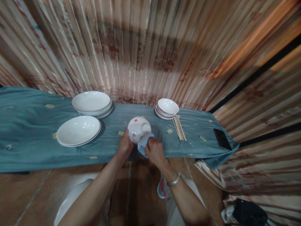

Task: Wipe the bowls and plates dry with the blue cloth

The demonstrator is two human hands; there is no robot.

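A white bowl (136, 126) with red marks is tipped on its side above the front part of the table, its foot ring facing right. My left hand (125, 145) grips the bowl's left edge, the fingers partly hidden behind it. In my right hand (155, 150) is a light blue cloth (143, 145), pressed against the lower right of the bowl. Behind and to the right stands a stack of small white bowls (167, 107). Several wooden chopsticks (179, 128) lie beside that stack.
Stacked white plates (92, 102) stand at the back left, with wider white dishes (78, 131) in front of them. A black phone (222, 139) rests near the right end of the teal-covered table (35, 125). Patterned curtains (131, 47) hang behind and at the right.
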